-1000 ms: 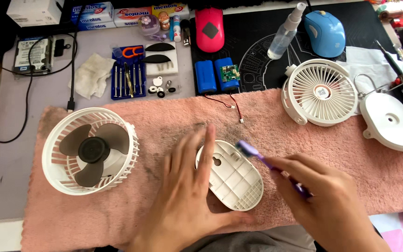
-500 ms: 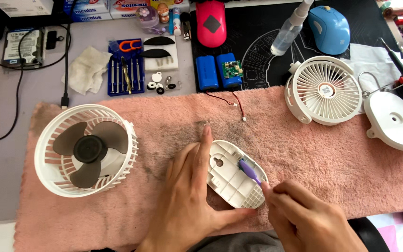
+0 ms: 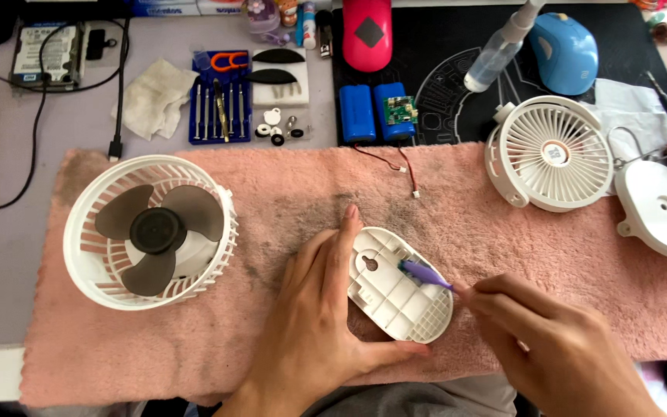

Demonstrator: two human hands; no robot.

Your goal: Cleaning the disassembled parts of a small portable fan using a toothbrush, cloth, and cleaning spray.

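White oval plastic cover lying on pink towel, steadied by left hand with fingers spread along its edge, brushed by purple brush pinched in right hand, fan cage with grey blades at left.

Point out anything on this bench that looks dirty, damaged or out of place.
The pink towel has a grey, dusty smear in its middle, above the white cover that the left hand steadies while the right hand works a purple brush on it. The fan lies with its front grille off. Nothing looks broken or spilled.
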